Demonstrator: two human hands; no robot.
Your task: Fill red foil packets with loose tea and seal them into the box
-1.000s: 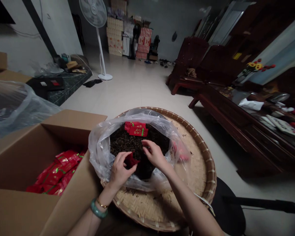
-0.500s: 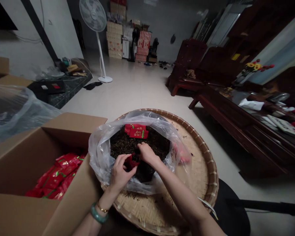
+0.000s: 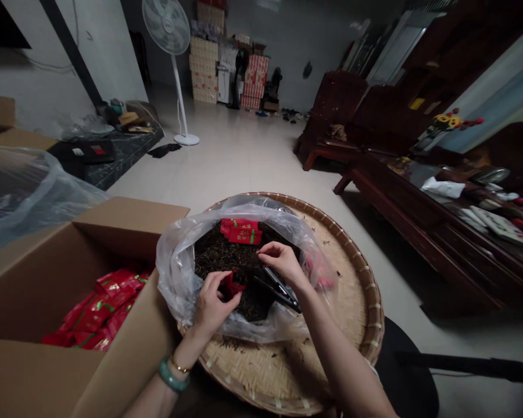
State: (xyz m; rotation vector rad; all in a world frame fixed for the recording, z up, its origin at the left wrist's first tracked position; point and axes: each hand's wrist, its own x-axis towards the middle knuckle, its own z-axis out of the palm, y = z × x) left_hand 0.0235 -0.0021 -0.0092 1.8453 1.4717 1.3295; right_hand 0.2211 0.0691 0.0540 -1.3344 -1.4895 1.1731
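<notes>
My left hand [image 3: 215, 299] is closed on a small red pouch [image 3: 232, 285], its thumb and fingers on either side. Above the dark loose tea leaves [image 3: 218, 252], my right hand [image 3: 281, 261] is pinched, and what lies between its fingertips is too small to make out. A black tool with two long arms and pale edges [image 3: 279, 288] rests on the leaves just beneath that hand. The leaves fill a clear plastic bag [image 3: 176, 290] with its mouth spread wide. Flat red packets [image 3: 244, 234] with green marks lie on the leaves at the far side.
The bag stands on a round woven bamboo tray [image 3: 353, 290]. To the left, an open cardboard box [image 3: 126, 342] contains several red packets [image 3: 100, 307]. A white standing fan [image 3: 178, 98] is farther back, and a dark wooden table [image 3: 401, 215] stands to the right.
My right hand has moved right and slightly up, away from the red pouch, uncovering the black tool. My left hand stays almost still with the pouch.
</notes>
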